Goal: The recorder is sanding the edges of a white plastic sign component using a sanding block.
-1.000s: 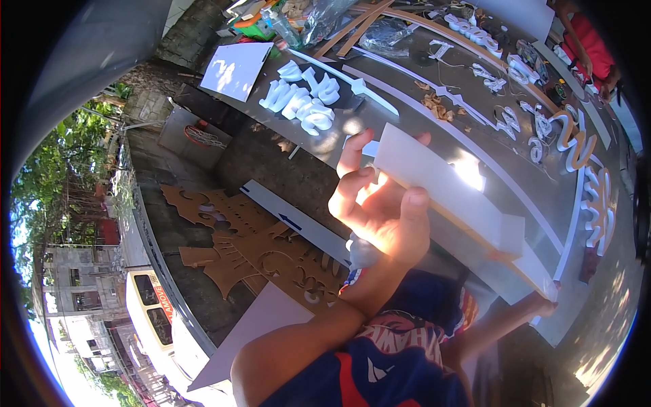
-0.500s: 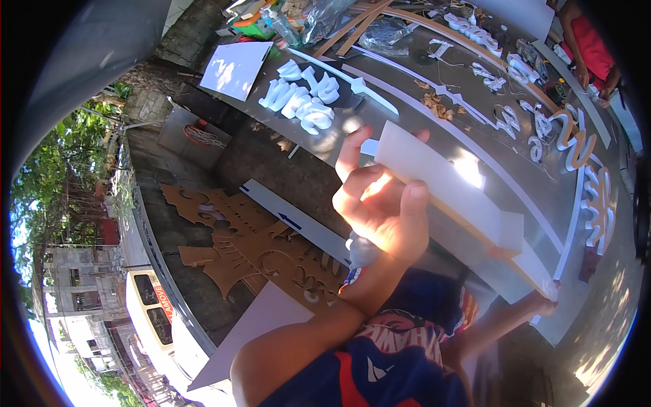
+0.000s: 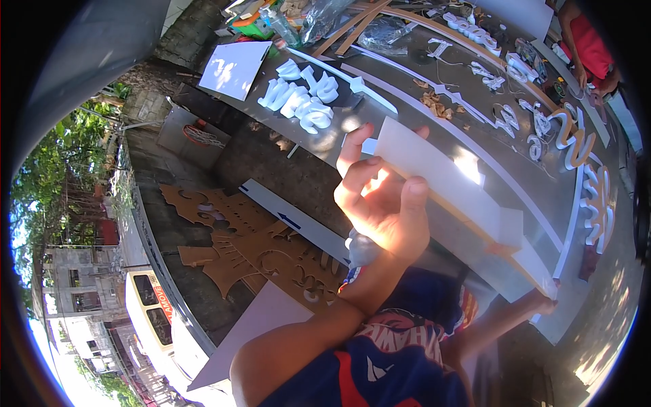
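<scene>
Biggest is the one grey table (image 3: 512,152) ahead of you; above its near side you hold one long white strip (image 3: 441,173) with a tan edge, slanting down to your right. It is probably light and stiff along its length, but thin enough to twist or flex if held at one end only; the face looks smooth and may slip, so grip the long edges near both ends. Down to the left lies one white board with a blue arrow (image 3: 298,220), and on the table one white rectangular panel (image 3: 234,70). Your two hands come next: the left hand (image 3: 390,210) curls loosely around the strip's upper end, thumb against the near edge, one fingertip past the far edge; the right hand (image 3: 546,302) closes around the lower end, its separate fingers too small to make out. Smallest, count at least four white letter shapes (image 3: 298,102), bunched too tightly for an exact number.
</scene>
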Demonstrator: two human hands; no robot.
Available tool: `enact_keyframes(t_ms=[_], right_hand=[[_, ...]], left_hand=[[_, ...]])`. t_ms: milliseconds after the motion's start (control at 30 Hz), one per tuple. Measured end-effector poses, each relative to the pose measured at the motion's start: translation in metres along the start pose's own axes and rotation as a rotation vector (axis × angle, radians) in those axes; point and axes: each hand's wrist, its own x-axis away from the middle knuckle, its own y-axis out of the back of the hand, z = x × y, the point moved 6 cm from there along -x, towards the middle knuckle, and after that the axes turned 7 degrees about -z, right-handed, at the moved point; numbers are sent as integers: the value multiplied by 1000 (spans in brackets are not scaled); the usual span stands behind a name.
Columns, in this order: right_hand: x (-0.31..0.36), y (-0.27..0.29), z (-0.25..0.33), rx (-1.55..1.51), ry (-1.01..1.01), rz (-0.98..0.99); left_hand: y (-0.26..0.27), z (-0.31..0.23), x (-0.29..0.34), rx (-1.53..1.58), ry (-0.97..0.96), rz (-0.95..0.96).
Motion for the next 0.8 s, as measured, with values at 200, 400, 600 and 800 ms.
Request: enact_keyframes(t_ms=[200, 400, 600, 800], right_hand=[[0, -1, 1, -4, -1, 3], [1, 1, 2, -9, 3, 1], [2, 1, 1, -9, 0, -3], [3, 0, 0, -12, 3, -2]], left_hand=[[4, 2, 2, 27, 28, -20], [8, 7, 6, 39, 144, 12], [4, 3, 6, 62, 119, -76], [0, 1, 3, 20, 79, -65]])
